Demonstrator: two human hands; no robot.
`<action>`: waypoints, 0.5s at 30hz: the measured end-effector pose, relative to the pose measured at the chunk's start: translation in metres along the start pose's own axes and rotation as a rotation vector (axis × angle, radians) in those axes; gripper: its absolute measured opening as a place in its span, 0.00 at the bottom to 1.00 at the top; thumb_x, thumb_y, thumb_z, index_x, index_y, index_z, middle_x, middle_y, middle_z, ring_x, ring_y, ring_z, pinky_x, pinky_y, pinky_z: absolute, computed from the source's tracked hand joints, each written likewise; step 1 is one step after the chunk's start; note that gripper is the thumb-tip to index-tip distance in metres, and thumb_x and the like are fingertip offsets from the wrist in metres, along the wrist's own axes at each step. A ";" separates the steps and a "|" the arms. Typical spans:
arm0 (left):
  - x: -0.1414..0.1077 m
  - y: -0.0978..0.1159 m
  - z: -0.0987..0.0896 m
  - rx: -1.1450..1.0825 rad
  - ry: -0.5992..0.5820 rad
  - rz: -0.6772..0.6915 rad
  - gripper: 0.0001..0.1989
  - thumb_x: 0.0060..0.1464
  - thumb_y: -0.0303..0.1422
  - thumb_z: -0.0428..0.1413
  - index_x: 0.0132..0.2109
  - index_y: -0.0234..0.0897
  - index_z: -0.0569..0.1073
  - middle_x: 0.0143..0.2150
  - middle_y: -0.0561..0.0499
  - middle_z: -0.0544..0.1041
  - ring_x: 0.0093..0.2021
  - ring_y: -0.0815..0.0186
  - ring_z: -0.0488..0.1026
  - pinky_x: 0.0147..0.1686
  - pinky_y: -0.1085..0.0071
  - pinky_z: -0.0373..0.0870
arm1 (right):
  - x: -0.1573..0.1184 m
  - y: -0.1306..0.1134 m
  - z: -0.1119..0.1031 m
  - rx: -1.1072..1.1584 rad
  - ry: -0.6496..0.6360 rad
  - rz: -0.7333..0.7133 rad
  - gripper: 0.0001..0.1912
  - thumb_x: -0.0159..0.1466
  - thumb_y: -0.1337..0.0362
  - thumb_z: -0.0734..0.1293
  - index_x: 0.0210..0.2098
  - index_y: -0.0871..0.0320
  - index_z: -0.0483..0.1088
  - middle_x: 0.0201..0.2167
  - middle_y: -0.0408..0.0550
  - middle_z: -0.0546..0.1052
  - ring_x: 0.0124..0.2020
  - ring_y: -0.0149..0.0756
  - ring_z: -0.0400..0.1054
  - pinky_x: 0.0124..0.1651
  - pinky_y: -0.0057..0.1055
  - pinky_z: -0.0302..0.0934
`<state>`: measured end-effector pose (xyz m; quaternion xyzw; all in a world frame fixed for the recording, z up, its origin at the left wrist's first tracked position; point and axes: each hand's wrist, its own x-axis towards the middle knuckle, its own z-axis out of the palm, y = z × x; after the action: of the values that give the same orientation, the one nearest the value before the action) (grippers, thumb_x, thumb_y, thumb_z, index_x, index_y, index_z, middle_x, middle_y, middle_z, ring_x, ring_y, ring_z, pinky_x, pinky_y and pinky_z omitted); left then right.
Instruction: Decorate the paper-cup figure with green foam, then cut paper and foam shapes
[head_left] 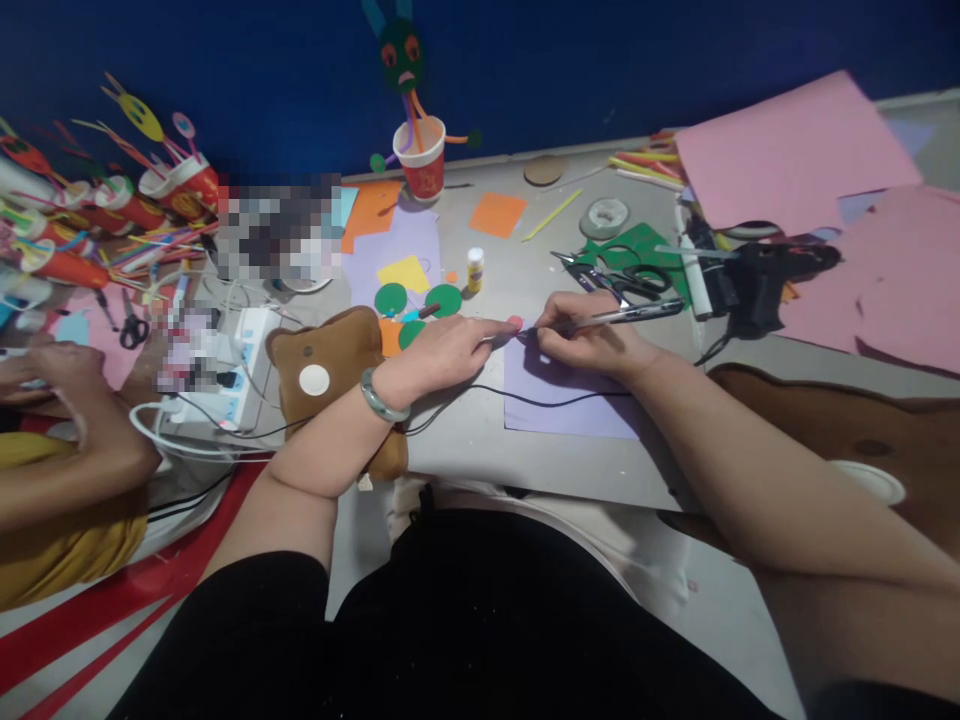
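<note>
Right hand: my right hand has its fingers closed around a pen, the tip pointing left and down beside the pink-red disc.
Left hand: my left hand lies palm down, index finger stretched out to the disc; I cannot tell whether the thumb and finger pinch anything.
Disc: the small pink-red disc sits at my left fingertip, by the far left corner of the purple sheet.
Purple sheet: the purple sheet lies flat on the surface, partly under my right hand, with a thin black cable across it.
Left of centre: green circles lie just beyond my left hand, near a yellow piece.
Glue: a glue stick stands upright beyond my left hand.
Far side: a red and white cup holds a green-faced figure; an orange square lies to its right.
Right: black-handled scissors rest near green paper; large pink sheets spread farther right.
Near left: a brown pad lies beside and partly under my left forearm, with a white power strip to its left.
Far left: another person's hands are over the surface.
</note>
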<state>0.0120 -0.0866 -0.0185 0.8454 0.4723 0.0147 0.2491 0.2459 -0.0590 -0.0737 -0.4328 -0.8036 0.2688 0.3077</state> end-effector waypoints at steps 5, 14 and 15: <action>0.000 -0.001 0.000 0.000 0.000 -0.004 0.26 0.67 0.26 0.48 0.68 0.45 0.75 0.59 0.49 0.83 0.54 0.59 0.81 0.56 0.63 0.74 | -0.003 -0.008 -0.010 0.014 0.031 -0.049 0.04 0.54 0.62 0.67 0.25 0.51 0.67 0.20 0.42 0.75 0.21 0.35 0.66 0.29 0.34 0.62; 0.001 -0.005 0.000 -0.050 0.016 0.015 0.26 0.66 0.25 0.49 0.66 0.44 0.76 0.58 0.48 0.83 0.58 0.58 0.80 0.59 0.63 0.73 | -0.013 -0.019 0.001 -0.098 -0.130 -0.120 0.02 0.56 0.63 0.67 0.30 0.49 0.70 0.22 0.42 0.76 0.22 0.38 0.69 0.30 0.35 0.60; 0.001 -0.005 0.001 -0.053 0.016 0.018 0.26 0.66 0.25 0.49 0.66 0.44 0.76 0.58 0.48 0.83 0.58 0.59 0.80 0.59 0.64 0.73 | -0.012 -0.017 0.003 -0.122 -0.114 -0.126 0.02 0.56 0.63 0.67 0.30 0.49 0.70 0.22 0.43 0.77 0.23 0.39 0.70 0.30 0.35 0.60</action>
<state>0.0085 -0.0839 -0.0216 0.8425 0.4662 0.0363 0.2674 0.2400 -0.0786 -0.0668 -0.3835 -0.8602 0.2236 0.2510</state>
